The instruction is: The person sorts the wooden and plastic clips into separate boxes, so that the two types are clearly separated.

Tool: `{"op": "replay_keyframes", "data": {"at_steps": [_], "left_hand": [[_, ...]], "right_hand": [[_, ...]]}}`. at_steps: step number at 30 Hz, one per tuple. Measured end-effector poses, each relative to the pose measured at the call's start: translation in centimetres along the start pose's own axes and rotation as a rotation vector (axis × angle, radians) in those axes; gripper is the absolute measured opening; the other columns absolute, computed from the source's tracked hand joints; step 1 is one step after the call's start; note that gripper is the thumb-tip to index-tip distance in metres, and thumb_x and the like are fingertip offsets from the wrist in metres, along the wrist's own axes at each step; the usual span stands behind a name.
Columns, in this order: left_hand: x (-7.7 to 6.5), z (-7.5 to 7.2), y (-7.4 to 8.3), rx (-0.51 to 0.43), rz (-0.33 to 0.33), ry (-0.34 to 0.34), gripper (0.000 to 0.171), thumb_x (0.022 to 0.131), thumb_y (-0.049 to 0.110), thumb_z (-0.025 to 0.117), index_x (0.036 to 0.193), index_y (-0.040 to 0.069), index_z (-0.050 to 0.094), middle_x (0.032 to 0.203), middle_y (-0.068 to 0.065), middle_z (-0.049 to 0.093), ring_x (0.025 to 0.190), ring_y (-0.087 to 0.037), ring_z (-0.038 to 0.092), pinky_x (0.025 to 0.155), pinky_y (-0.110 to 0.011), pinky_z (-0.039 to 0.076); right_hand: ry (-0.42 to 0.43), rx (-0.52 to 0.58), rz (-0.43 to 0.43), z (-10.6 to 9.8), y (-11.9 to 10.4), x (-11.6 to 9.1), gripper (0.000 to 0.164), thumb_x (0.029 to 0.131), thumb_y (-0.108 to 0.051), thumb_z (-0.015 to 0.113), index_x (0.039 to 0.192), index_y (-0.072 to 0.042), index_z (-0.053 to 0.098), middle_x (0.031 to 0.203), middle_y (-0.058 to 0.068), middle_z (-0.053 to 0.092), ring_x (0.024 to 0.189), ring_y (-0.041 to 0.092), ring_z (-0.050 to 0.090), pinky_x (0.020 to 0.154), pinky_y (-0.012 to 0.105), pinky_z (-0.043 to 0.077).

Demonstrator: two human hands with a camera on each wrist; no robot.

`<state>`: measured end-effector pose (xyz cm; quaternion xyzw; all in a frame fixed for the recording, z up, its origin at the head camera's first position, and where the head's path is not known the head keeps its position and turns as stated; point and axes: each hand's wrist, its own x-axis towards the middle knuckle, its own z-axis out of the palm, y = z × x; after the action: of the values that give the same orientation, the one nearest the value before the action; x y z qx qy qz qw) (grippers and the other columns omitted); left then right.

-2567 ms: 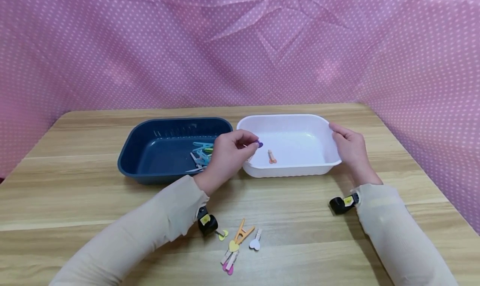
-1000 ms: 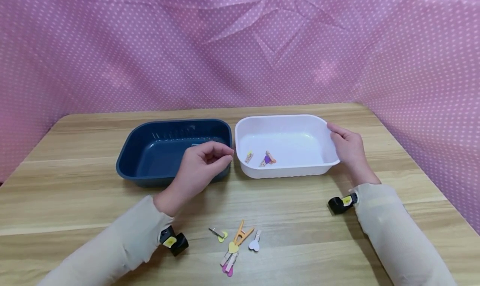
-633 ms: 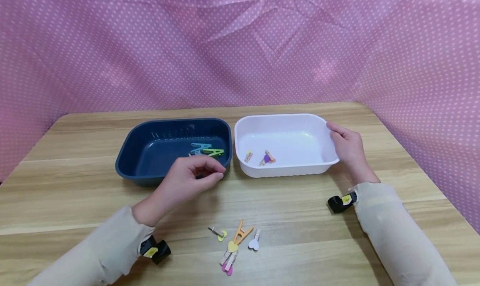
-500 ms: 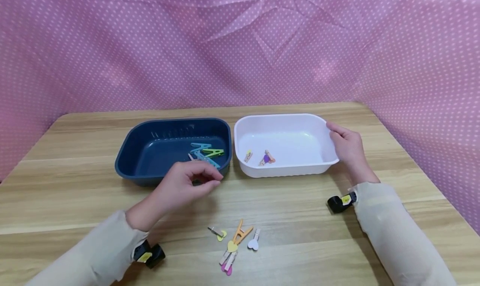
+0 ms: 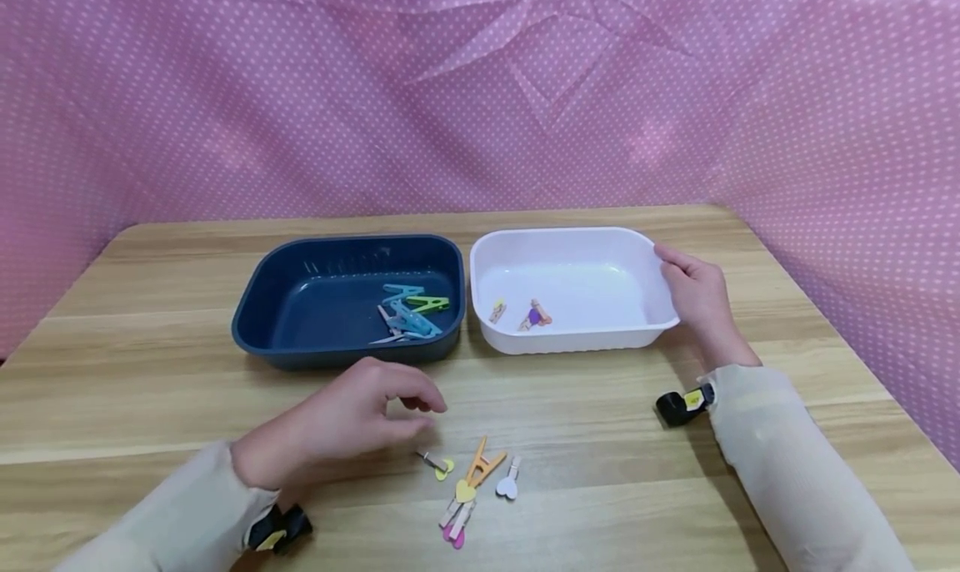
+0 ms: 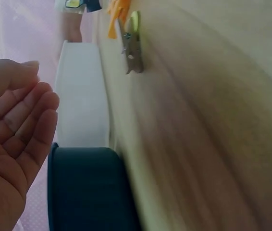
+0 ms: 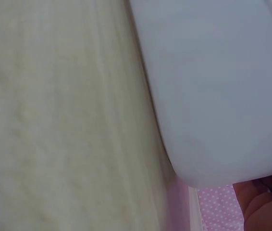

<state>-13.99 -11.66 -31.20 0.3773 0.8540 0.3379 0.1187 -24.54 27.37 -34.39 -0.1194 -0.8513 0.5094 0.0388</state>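
Observation:
My left hand (image 5: 360,413) hovers above the table with fingers loosely bent and nothing between them. Nearest to its fingertips lies a small wooden clip with a yellow-green heart (image 5: 444,470). Beside that are an orange plastic clothespin (image 5: 489,469), a yellow-heart clip (image 5: 466,492), pink-heart clips (image 5: 454,535) and a white-heart clip (image 5: 507,488). At the right end of the white basin (image 5: 600,293), my right hand (image 5: 697,297) grips the rim, thumb on top; its other fingers are mostly hidden. Inside that basin are small wooden clips, one with a purple heart (image 5: 534,316).
A dark blue basin (image 5: 300,357) stands left of the white one, holding several blue clothespins (image 5: 414,318), a green clothespin (image 5: 429,304) and pale clips. Pink dotted cloth (image 5: 480,97) hangs behind the wooden table (image 5: 600,439).
My left hand let a purple-heart clip go into the white basin, then came back left and down toward the clips on the table. The right hand stays on the white rim.

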Motion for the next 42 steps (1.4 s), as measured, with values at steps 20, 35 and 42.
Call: {"op": "replay_keyframes", "data": {"at_steps": [20,35,42], "left_hand": [[-0.1,1.6,-0.5,0.057,-0.003,-0.223,0.015,0.082,0.011,0.067,0.095,0.016,0.071,0.089,0.013,0.065,0.079,0.001,0.055,0.075,-0.019,0.05],[0.4,2.2,-1.1,0.057,-0.039,-0.298,0.016,0.081,0.007,0.066,0.092,0.018,0.071,0.084,0.014,0.064,0.075,0.002,0.052,0.073,-0.017,0.048],[0.5,2.2,-1.0,0.05,-0.051,-0.304,0.017,0.081,0.005,0.066,0.091,0.018,0.071,0.083,0.015,0.063,0.075,0.002,0.052,0.073,-0.017,0.048]], "right_hand": [[-0.008,0.008,-0.016,0.0,0.0,-0.2,0.043,0.099,-0.026,0.033,0.139,-0.013,0.04,0.145,0.007,0.036,0.126,0.028,0.044,0.098,0.041,0.043],[0.006,0.007,-0.026,0.0,0.0,-0.2,0.042,0.099,-0.026,0.034,0.139,-0.012,0.041,0.145,0.007,0.037,0.127,0.028,0.043,0.1,0.041,0.041],[0.004,-0.001,-0.025,0.0,0.0,-0.1,0.043,0.099,-0.026,0.033,0.139,-0.012,0.04,0.145,0.009,0.036,0.127,0.029,0.043,0.1,0.042,0.041]]}}
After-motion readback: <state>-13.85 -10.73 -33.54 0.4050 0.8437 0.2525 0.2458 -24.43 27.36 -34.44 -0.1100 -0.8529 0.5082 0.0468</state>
